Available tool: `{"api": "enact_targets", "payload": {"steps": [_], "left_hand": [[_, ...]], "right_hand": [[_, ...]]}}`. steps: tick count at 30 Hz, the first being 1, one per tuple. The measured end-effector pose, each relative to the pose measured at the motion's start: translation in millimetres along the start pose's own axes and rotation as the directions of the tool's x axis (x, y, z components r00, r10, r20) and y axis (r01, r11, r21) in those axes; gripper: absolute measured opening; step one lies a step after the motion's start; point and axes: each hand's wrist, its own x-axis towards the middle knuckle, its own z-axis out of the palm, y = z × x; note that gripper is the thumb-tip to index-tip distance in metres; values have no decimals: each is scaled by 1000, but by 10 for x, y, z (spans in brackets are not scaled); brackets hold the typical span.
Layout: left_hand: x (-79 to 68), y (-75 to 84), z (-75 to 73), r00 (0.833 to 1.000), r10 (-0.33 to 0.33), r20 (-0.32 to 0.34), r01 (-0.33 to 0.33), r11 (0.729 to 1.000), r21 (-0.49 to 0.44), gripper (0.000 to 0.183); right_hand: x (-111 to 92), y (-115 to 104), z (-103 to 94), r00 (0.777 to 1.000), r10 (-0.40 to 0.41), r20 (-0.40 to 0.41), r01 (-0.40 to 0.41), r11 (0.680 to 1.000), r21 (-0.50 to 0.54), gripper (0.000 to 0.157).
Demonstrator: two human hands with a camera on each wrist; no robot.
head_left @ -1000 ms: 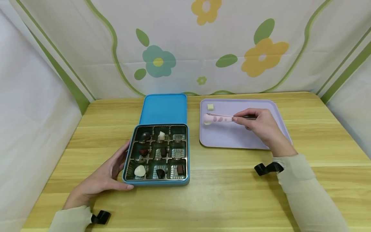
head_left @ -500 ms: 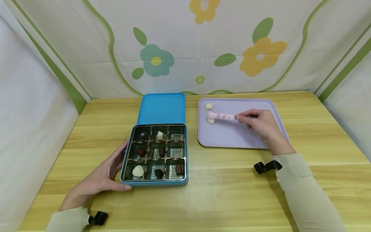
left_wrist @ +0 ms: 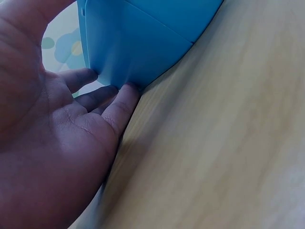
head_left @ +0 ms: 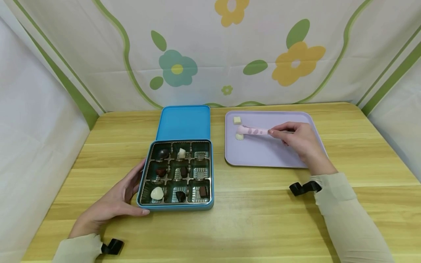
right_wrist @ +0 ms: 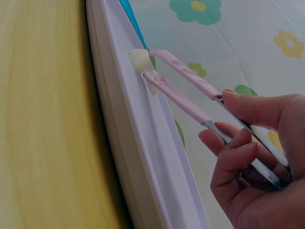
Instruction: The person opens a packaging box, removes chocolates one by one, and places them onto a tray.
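Note:
My left hand holds the front left corner of a blue tin box, thumb along its front and fingertips on its side. Dark, brown and white chocolates lie singly in several compartments of the box, among them a white shell-like chocolate at the front left. My right hand grips pink-tipped metal tongs over the lilac tray. In the right wrist view, the tong tips stand apart about a ridged white chocolate; I cannot tell whether they squeeze it. A square white chocolate lies just behind.
A blue lid lies behind the box. Tray and box sit side by side on a wooden table. A flower-patterned cloth hangs along the table's back edge.
The tong tips have shifted slightly right on the tray, showing more of the ridged white chocolate. My left hand and the box hold their place; the head view has shifted a little.

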Motion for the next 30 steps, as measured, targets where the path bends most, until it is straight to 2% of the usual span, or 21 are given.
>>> {"api": "enact_targets", "payload": {"steps": [5,11,17,23,30], "left_hand": [[3,-5,-7,1000,3,-1,-3,1000,14,131],[-1,-6,-3,1000,2,-11,-2,1000,24,130],[-3,-7,-2,1000,4,-13,-3,1000,27,131],[-3,-3,-3,1000,7,-12,-7,1000,28,131],[1,12,-2,1000,-2,-14,3,999,33,131]], "right_hand": [[-10,-20,24,1000,-16,7,16,999,-30,44],[-53,-65,24,998,-49,-33,47,998,-49,45],[-148,-190,40,988,-152,-1,152,988,-40,42],[-269,-322,120,960,-269,75,270,963,1,32],[-412,-455,256,914,-365,178,365,930,36,21]]}}
